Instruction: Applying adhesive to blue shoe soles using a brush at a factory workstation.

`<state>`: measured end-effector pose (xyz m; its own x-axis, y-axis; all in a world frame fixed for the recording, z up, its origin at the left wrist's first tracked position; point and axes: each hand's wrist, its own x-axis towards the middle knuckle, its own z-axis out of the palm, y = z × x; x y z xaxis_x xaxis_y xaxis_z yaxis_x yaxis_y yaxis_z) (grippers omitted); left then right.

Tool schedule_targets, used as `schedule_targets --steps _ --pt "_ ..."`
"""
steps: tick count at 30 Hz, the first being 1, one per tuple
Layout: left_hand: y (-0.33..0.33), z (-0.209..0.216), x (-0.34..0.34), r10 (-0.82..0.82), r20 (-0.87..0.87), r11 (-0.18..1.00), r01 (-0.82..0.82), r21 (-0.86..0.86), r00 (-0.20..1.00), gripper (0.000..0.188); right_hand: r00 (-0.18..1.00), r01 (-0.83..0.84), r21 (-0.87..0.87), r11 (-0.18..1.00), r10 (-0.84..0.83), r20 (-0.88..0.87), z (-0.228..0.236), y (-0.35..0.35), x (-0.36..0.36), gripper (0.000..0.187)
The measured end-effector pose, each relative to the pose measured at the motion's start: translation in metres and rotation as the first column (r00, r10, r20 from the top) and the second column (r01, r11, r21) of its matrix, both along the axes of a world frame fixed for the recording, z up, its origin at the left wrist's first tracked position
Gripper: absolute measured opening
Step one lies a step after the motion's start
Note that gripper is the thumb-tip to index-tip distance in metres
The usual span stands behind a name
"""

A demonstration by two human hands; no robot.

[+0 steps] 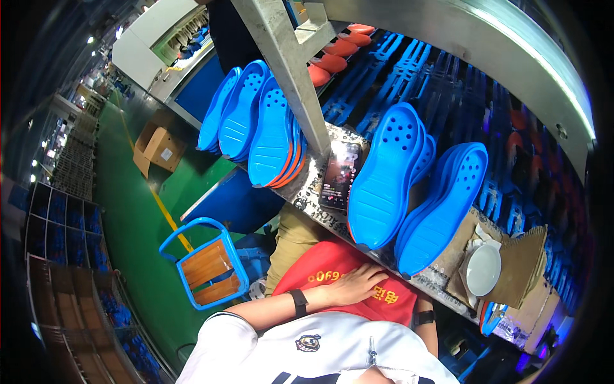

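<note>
The left hand [359,285] lies flat and relaxed on a red apron [332,269] over the person's lap, fingers spread a little, gripping nothing. A black wristband [298,303] sits on that forearm. The right hand is out of sight below the edge of the bench; only the right forearm with a dark watch [423,317] shows, so whether it is clenched or loose cannot be told.

Just beyond the lap, blue shoe soles lean in stacks against the metal bench [320,185]. On the right of a slanting metal post [291,77] stand two stacks: one [384,179] with a large perforated sole in front, and one [444,208] nearest the right forearm. How many soles sit behind each front one cannot be counted exactly. Left of the post stand three more blue soles [246,112], the last of them backed by orange-edged ones [275,137].

One phone [340,174] with a lit screen lies on the bench between the post and the right stacks. Four orange soles [336,54] rest in a row further back, on blue racks. One white bowl [483,269] sits on cardboard [521,262] at the bench's right end.

On the green floor [137,217] to the left stand one blue-framed wooden stool [208,265] and one open cardboard box [158,148].
</note>
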<state>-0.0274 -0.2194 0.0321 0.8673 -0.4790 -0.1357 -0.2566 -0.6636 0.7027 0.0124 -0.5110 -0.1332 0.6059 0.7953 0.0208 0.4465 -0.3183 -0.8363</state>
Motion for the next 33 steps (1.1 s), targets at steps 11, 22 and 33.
schedule_targets --steps 11,22,33 --pt "0.002 -0.006 0.003 -0.005 0.05 1.0 0.005 -0.013 0.999 0.053 1.0 0.017 -0.034 0.999 -0.018 -0.018 -0.014 -0.021 -0.012 0.043" --pt "0.005 -0.003 0.002 -0.028 0.062 0.999 0.027 0.027 0.998 0.052 0.998 0.059 -0.061 0.996 -0.058 0.008 -0.029 -0.078 -0.012 0.043" --pt "0.006 0.001 0.003 -0.013 0.047 0.999 0.011 0.038 0.999 0.052 0.991 0.134 -0.081 0.988 -0.134 0.005 -0.043 -0.093 -0.036 0.042"
